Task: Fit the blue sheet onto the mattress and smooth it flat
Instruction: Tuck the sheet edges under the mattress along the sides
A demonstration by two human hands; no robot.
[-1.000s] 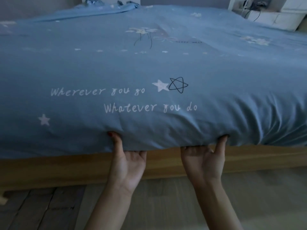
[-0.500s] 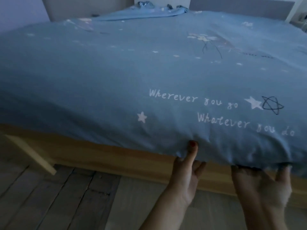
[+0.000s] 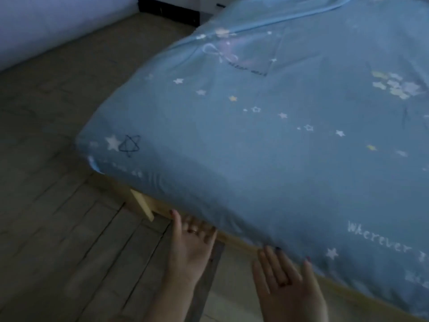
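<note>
Along the near edge of the bed, we have both hands at the bottom hem of the blue sheet (image 3: pixel 267 140), which already covers the mattress top and drapes down its side to the wooden bed frame (image 3: pixel 234 240). Our left hand (image 3: pixel 190 247) is palm up with its fingers reaching under the hem; how far they go in is hidden, so we cannot tell whether they pinch any cloth. Our right hand (image 3: pixel 285 282) is open, fingers straight and together, their tips just touching the hem, gripping nothing. To do this step well, we judge we should slide flat fingers between mattress and frame, carry the slack under evenly, and work toward the rounded corner (image 3: pixel 97 156), where a pale sliver peeks out below the fabric. The sheet looks like thin, soft cotton, matte, printed with small white stars and handwriting-style words; it puckers in shallow folds along the side but lies mostly smooth on top. The frame is pale, hard-edged wood, and the floor (image 3: pixel 58 228) is grey planking.
</note>
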